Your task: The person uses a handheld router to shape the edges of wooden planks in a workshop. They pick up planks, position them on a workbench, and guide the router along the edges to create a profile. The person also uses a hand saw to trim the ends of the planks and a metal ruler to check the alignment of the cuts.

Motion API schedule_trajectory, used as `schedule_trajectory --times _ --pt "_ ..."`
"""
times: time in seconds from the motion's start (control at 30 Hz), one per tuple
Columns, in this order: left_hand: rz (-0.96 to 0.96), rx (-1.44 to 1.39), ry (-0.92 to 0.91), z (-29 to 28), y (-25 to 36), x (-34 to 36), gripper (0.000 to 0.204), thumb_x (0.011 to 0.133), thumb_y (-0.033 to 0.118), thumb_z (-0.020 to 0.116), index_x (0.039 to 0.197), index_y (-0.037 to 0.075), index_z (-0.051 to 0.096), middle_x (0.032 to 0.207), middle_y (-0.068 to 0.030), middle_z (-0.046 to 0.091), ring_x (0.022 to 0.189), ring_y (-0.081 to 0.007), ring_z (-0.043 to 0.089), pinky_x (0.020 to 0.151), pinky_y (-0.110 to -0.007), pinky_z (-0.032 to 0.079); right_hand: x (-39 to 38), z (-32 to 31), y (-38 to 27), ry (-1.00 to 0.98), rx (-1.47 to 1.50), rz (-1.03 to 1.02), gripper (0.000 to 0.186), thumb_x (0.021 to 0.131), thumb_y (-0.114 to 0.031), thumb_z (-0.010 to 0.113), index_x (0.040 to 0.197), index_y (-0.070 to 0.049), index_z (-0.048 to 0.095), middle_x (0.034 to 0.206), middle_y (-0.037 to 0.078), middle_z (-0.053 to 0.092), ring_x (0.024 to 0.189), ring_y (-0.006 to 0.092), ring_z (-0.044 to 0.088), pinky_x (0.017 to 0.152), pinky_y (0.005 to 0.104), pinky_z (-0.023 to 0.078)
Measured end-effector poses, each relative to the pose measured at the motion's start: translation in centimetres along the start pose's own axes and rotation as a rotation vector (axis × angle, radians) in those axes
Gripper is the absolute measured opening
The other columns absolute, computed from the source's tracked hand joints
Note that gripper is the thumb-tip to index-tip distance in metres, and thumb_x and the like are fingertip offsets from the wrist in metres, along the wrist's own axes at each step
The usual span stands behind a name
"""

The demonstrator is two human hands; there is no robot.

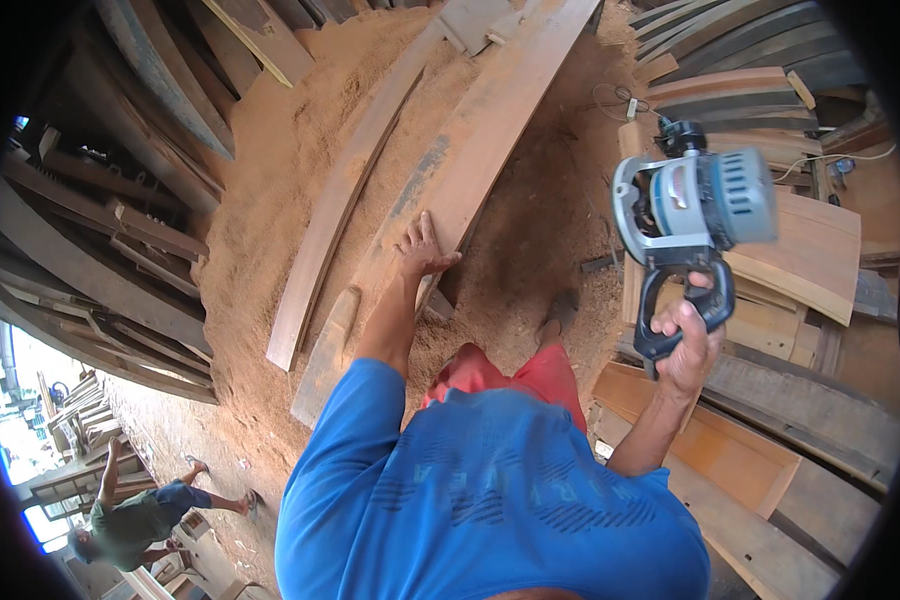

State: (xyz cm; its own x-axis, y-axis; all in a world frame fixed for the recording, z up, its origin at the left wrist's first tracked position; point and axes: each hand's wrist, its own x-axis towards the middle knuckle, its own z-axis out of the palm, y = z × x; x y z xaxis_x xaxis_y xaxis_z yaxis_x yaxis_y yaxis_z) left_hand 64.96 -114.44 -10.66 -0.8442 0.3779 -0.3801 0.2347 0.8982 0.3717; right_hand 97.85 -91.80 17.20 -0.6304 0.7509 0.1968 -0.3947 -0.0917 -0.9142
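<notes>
My right hand is closed around the black D-shaped handle of a blue and silver wood router. The router is raised at my right, tipped on its side, with its round base turned to the left. My left hand lies with spread fingers on a long wooden plank. This plank runs from near my left side away to the far right, and a dark stain marks its left edge. Beside it on the left lies a narrower, slightly curved board.
Reddish sawdust covers the ground. Curved timbers are stacked at the left, and more curved pieces at the far right. Boards and panels lie at my right. A thin cord crosses there. Another person is at the lower left.
</notes>
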Motion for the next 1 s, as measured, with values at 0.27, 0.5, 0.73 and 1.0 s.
schedule_trajectory --times 0.27,0.5,0.73,1.0 --pt "0.016 0.017 0.006 0.5 0.0 1.0 0.099 0.093 0.064 0.049 0.164 0.015 0.0 0.165 -0.0257 0.01 0.15 -0.0498 0.014 0.12 -0.065 0.01 -0.1 2.5 -2.7 0.052 -0.173 -0.217 0.043 0.09 -0.004 0.063 0.13 0.005 0.051 0.072 0.004 0.055 0.062 0.0097 0.051 0.06 0.0281 0.048" --pt "-0.002 0.014 0.04 2.0 -0.9 0.8 0.084 0.1 0.055 0.041 0.164 0.014 0.005 0.164 -0.0255 0.017 0.147 -0.0513 0.019 0.118 -0.064 0.013 3.5 -1.0 7.8 0.011 -0.217 0.134 0.039 0.088 -0.004 0.064 0.125 0.004 0.057 0.077 0.004 0.061 0.062 0.0074 0.054 0.056 0.024 0.046" --pt "0.062 0.241 0.176 1.1 -1.0 3.1 0.076 0.098 0.053 0.048 0.155 0.005 0.032 0.145 -0.0266 0.047 0.134 -0.0476 0.04 0.111 -0.06 0.026 0.0 -0.8 17.9 -0.001 -0.104 0.431 0.031 0.088 -0.005 0.064 0.118 0.002 0.057 0.081 0.005 0.062 0.059 0.0081 0.055 0.054 0.0244 0.047" --pt "0.263 -0.034 0.51 3.0 -2.2 7.1 0.055 0.098 0.051 0.052 0.131 0.008 0.056 0.149 -0.024 0.044 0.139 -0.0467 0.032 0.115 -0.058 0.024 -4.4 2.0 22.5 0.035 -0.096 0.402 0.026 0.089 -0.005 0.064 0.114 -0.001 0.057 0.079 0.004 0.06 0.06 0.0082 0.054 0.056 0.0249 0.047"
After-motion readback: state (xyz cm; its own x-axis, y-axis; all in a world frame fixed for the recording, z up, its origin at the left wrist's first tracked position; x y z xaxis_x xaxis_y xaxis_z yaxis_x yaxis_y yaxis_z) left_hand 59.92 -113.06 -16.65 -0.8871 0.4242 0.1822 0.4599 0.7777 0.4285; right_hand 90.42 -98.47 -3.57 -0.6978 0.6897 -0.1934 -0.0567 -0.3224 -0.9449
